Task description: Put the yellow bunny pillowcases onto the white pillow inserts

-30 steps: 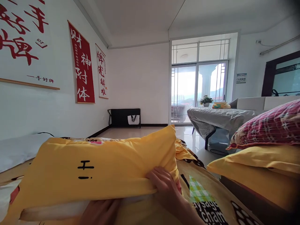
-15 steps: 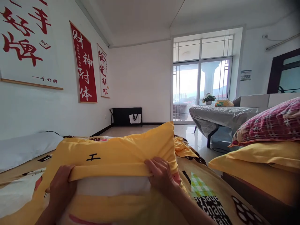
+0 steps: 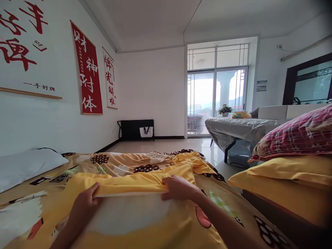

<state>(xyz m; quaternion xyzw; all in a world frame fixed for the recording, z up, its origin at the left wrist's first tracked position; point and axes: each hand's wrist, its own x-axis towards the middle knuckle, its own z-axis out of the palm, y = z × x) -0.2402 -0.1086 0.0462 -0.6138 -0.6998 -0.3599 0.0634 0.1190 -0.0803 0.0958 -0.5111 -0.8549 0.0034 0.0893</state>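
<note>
A yellow pillowcase lies over the patterned bedding in front of me, its folded edge running across between my two hands. My left hand pinches this edge near its left end. At the right end, my right hand is closed on the same edge, thumb below and fingers on top. Below the edge a broad white area shows; whether it is a pillow inside or a print, I cannot tell. Yellow cloth with a pink patch spreads nearer to me.
A white pillow lies at the left of the patterned bedding. To the right, a plaid pillow rests on a yellow pillow. Beyond stand a plastic-covered table and a black folded frame by the wall.
The pillowcase's raised far part has come down flat, uncovering the bedding behind. Both hands still grip the edge, the left a little further right. The view has turned slightly right.
</note>
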